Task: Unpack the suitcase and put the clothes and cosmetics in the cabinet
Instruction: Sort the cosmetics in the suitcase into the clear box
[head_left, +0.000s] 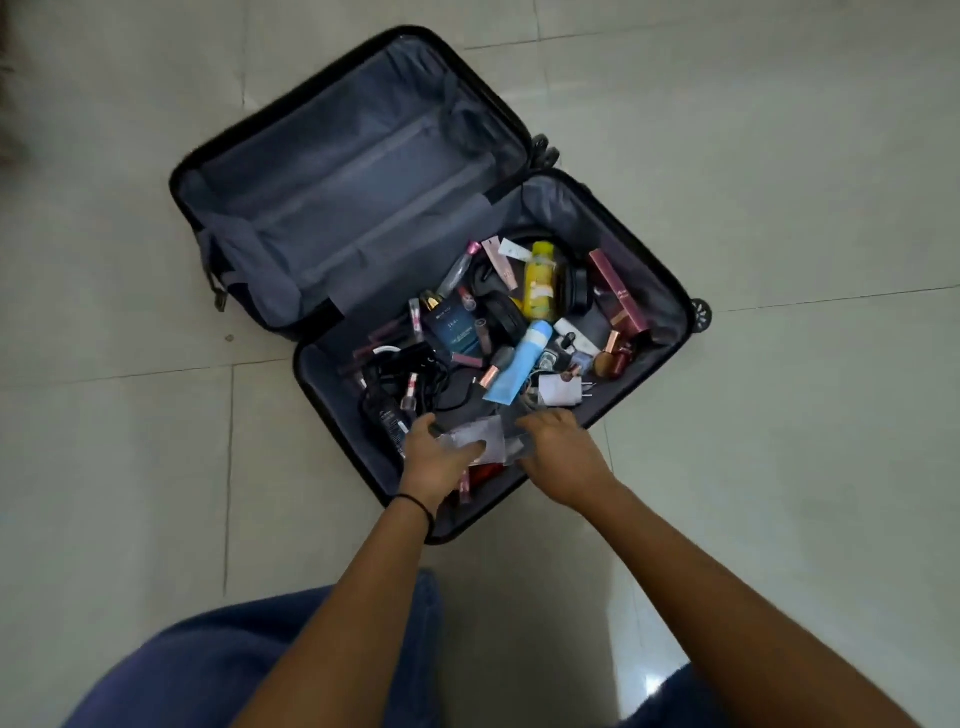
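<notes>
A dark hard-shell suitcase (363, 171) lies open on the floor. Its far half shows only grey lining. The near half holds several cosmetics: a yellow bottle (540, 283), a light blue tube (522, 364), a dark blue perfume box (454, 330), a maroon box (621, 291), lipsticks and small bottles. At the near corner lies a clear plastic pouch (478, 439). My left hand (434, 457) grips its left side, thumb over it. My right hand (563, 449) pinches its right edge. No clothes are visible.
A white charger plug (561, 389), black cables (415, 374) and black headphones (576, 291) lie among the cosmetics. Pale floor tiles (779, 415) surround the suitcase. My knees in blue jeans (234, 665) fill the bottom of the view.
</notes>
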